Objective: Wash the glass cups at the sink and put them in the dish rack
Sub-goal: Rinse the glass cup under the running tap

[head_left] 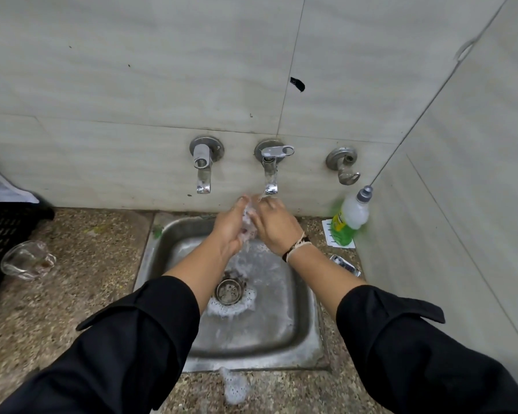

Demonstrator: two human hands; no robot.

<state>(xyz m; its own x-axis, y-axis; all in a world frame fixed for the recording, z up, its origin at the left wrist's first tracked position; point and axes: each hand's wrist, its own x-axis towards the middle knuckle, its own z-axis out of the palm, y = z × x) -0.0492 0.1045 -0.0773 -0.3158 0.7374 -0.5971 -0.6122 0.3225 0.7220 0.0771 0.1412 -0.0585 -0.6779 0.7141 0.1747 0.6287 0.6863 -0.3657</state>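
Two hands: we see our left hand (231,227) and right hand (274,224) pressed together under the running tap (270,174), soapy.
Grip: we cannot tell what it holds.
Glass cup (27,259): on the bench (81,264), far left of our grip.

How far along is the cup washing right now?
Nothing visibly racked yet: only an edge of the black crate shows. In hand: left hand and right hand meet in suds under the running tap; whether they hold a cup is unclear. Left: the glass cup on the counter.
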